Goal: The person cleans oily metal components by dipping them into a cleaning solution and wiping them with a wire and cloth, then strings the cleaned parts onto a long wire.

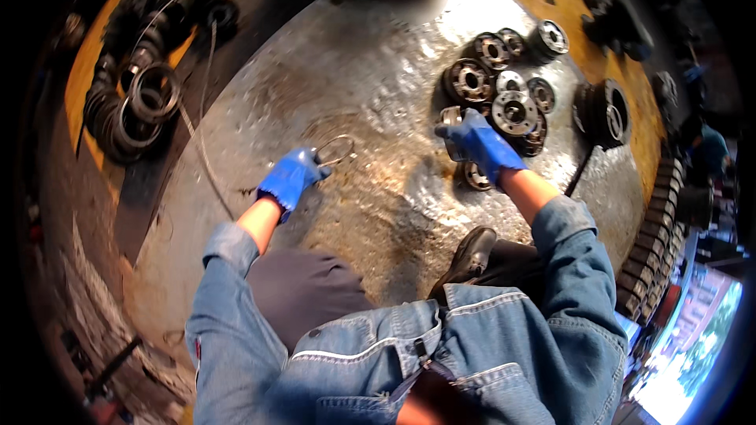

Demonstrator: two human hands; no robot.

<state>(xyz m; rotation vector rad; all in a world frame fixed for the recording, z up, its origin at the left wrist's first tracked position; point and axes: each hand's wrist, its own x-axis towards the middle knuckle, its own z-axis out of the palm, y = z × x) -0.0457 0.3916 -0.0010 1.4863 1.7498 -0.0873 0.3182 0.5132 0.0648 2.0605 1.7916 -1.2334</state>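
Observation:
Blue gloves cover both of my hands. My left hand is closed on the edge of a thin metal ring, held just above the grey metal sheet. Over to the right, my right hand is wrapped round a short, round metal part, mostly covered by the glove. Right beside that hand lies a cluster of round, holed metal parts, among them a bright flange-like disc and a darker, thick ring. Another round part sits partly under my right wrist.
Stacked dark metal rings stand at the far left, with a rope trailing from them. Larger hollow cylinders sit at the right, beyond the cluster. A ribbed track-like strip runs along the right edge. My shoe rests on the sheet.

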